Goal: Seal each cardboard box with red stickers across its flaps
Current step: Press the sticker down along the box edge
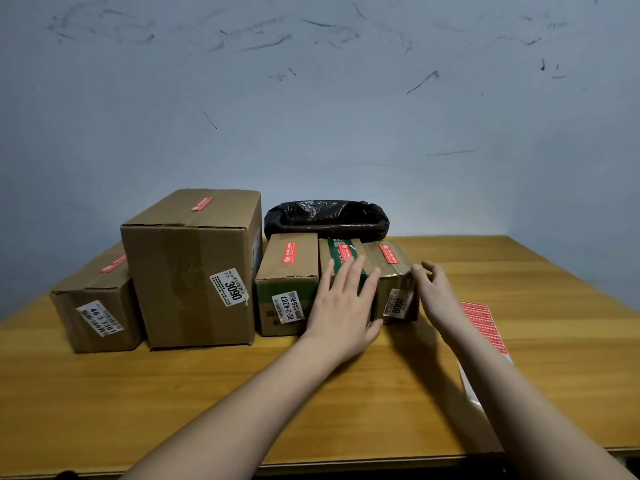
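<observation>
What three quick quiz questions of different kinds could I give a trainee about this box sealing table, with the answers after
1. True or false: the tall box marked 3090 has a red sticker on its top.
2. Multiple choice: where does the sticker sheet lie? A) on the tall box B) on the table, beside the right forearm C) inside the black bag
3. Fill in: the left hand lies with straight fingers over the box with ____ print on its top.

Key
1. True.
2. B.
3. Green. The right hand touches the neighbouring box marked 2009 at its right edge.
</observation>
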The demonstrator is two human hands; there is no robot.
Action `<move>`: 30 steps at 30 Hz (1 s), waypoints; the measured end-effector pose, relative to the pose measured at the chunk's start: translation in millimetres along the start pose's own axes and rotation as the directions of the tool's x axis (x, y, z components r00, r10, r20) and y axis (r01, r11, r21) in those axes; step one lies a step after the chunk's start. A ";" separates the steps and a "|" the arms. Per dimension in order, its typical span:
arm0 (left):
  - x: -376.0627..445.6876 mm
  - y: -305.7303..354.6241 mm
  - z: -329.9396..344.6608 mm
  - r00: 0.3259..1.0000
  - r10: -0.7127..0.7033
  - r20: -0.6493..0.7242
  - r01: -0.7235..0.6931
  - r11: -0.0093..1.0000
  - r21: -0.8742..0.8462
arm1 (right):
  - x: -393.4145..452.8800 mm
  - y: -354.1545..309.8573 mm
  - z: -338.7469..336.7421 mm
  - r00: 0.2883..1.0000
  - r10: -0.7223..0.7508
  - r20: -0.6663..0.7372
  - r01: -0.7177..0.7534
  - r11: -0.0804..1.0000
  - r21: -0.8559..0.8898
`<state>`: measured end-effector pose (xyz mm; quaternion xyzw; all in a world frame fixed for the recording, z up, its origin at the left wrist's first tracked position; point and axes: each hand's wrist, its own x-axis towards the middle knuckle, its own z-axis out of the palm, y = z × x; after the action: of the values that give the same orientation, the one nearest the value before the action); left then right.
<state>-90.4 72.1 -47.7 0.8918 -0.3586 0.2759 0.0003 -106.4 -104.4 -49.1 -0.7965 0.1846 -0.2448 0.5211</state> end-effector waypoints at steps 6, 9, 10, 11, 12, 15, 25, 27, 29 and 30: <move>2.3 55.4 -2.0 0.907 0.420 0.045 -0.397 0.884 -0.246 | -8.8 39.6 -46.9 0.976 0.138 0.170 0.060 0.579 -0.813; 0.6 81.9 4.3 0.863 0.466 0.196 -0.378 0.852 -0.363 | -20.3 62.9 -68.1 0.946 0.233 0.226 0.097 0.461 -0.882; 0.7 87.2 7.1 0.851 0.474 0.226 -0.371 0.847 -0.381 | -21.8 67.7 -73.0 0.947 0.235 0.221 0.089 0.470 -0.878; 1.2 90.7 9.6 0.838 0.488 0.245 -0.372 0.839 -0.397 | -22.6 70.5 -77.0 0.950 0.231 0.209 0.075 0.482 -0.873; 1.9 95.0 12.2 0.825 0.503 0.257 -0.378 0.830 -0.410 | -22.9 73.1 -80.4 0.951 0.234 0.200 0.063 0.487 -0.871; 4.5 102.7 20.3 0.804 0.518 0.292 -0.373 0.822 -0.431 | -19.0 80.0 -82.5 0.954 0.214 0.209 0.081 0.487 -0.870; 28.6 86.5 32.2 0.836 0.366 0.409 -0.181 0.887 -0.424 | 15.9 84.1 -69.6 0.989 0.101 0.110 0.036 0.555 -0.831; 30.7 83.0 33.7 0.837 0.373 0.400 -0.190 0.884 -0.426 | 22.7 86.9 -66.6 0.989 0.088 0.122 0.048 0.586 -0.809; 31.7 82.0 35.2 0.830 0.385 0.404 -0.196 0.879 -0.434 | 27.0 89.1 -63.3 0.988 0.087 0.128 0.050 0.604 -0.795; 32.2 81.9 36.1 0.827 0.386 0.408 -0.194 0.879 -0.437 | 28.4 89.6 -61.6 0.989 0.084 0.125 0.048 0.613 -0.789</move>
<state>-106.0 -16.6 -78.6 0.8485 -0.5267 -0.0331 0.0392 -122.7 -200.4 -105.3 -0.9585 0.2418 -0.0729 0.1324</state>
